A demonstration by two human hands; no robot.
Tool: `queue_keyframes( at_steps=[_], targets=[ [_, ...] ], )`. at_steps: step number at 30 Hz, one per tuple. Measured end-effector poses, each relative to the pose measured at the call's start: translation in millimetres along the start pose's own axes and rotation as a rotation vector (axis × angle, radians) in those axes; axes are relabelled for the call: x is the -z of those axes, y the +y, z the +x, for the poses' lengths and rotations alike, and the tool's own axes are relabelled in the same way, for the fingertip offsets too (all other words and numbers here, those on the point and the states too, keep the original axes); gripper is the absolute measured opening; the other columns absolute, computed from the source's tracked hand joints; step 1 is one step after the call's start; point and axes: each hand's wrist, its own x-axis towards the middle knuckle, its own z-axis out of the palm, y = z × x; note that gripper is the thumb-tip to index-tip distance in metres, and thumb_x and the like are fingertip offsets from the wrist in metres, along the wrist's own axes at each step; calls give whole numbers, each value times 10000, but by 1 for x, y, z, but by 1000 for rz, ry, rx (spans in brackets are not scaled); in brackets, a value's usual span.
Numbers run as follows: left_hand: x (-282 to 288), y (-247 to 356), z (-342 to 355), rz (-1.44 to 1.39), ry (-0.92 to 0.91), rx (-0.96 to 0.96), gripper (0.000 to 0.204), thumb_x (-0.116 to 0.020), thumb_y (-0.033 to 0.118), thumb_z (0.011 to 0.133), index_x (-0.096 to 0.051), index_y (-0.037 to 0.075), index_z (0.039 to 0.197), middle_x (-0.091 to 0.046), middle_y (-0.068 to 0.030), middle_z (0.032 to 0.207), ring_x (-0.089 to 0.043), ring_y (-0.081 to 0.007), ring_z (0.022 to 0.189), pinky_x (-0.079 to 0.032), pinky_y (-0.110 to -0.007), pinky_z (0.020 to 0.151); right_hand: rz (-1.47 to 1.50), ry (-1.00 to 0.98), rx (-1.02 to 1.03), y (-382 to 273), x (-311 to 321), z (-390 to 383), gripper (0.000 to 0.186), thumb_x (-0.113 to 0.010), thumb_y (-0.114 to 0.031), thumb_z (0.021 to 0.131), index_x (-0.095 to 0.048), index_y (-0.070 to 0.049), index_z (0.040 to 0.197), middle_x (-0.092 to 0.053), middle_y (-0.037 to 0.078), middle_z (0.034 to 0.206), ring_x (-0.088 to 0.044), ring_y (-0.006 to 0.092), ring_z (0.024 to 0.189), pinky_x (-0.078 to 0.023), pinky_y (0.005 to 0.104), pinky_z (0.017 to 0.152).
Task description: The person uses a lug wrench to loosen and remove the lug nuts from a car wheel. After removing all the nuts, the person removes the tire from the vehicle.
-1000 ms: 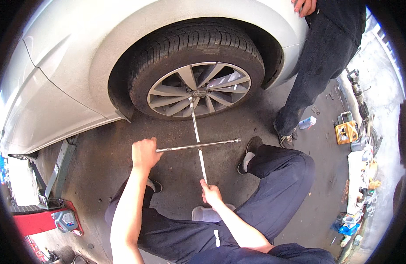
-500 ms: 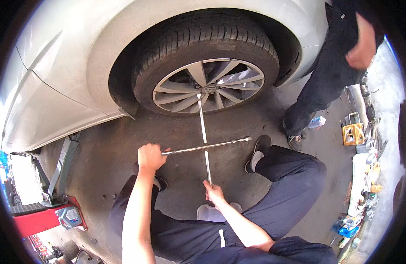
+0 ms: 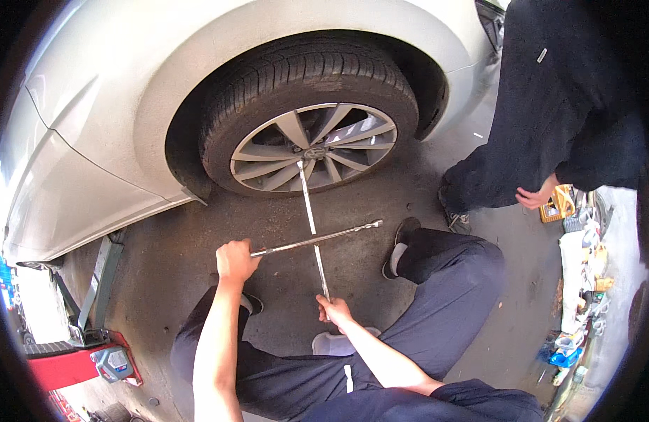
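The car [image 3: 99,116] fills the upper left. The co-worker [image 3: 549,91], at right, now appears larger and covers more of the floor than a second ago. The wheel [image 3: 293,131] faces the person. The cross wrench [image 3: 314,240] meets it just left of and below the hub. Its crossbar now slopes more steeply, left end lower; this suggests slight counter-clockwise rotation at the wheel. The grey jug [image 3: 114,363], lower left, bears a label, too small to read. The left hand [image 3: 236,260] clenches the crossbar's left end; the right hand [image 3: 334,313] grasps the near end of the shaft. The co-worker's hand [image 3: 539,195] hangs free. A round emblem [image 3: 314,152] marks the hub.
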Motion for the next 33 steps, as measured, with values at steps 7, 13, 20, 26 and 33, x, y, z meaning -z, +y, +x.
queue_keyframes(
  at_steps=[7,13,20,26,33],
  targets=[
    [47,6,-4,-79,206,-52,261,-790,329,741,-675,98,786,-698,-126,712,-714,-330,719,-548,-446,665,32,-22,15,-23,2,-46,473,-690,-458,960,-510,-114,690,-482,-16,542,-442,103,422,-319,304,371],
    [44,4,-5,-24,74,64,301,-783,365,767,-689,85,824,-712,-117,764,-719,-316,785,-548,-443,745,-83,-50,27,-33,7,-67,439,-684,-451,966,-556,-70,791,-528,-4,615,-507,104,488,-410,293,408],
    [48,84,-60,-88,310,-270,420,-750,307,790,-666,19,1083,-665,-161,1126,-586,-350,1187,-331,-547,1146,-140,-75,36,-27,8,-51,404,-687,-432,960,-589,-48,880,-562,13,671,-557,122,543,-471,299,461],
    [34,141,-120,-945,-128,-249,346,-674,347,905,-722,71,1108,-723,-149,1100,-689,-292,1075,-525,-404,944,-110,-55,33,-22,8,-45,358,-573,-402,1013,-578,-74,869,-588,15,707,-589,125,592,-494,303,496],
    [109,89,-124,-958,335,-78,169,-677,175,914,-736,46,1007,-742,-112,961,-719,-224,913,-540,-340,846,19,1,102,-15,7,-23,275,-647,-370,956,-617,-99,920,-566,-16,701,-545,99,574,-481,291,483]
  ],
)
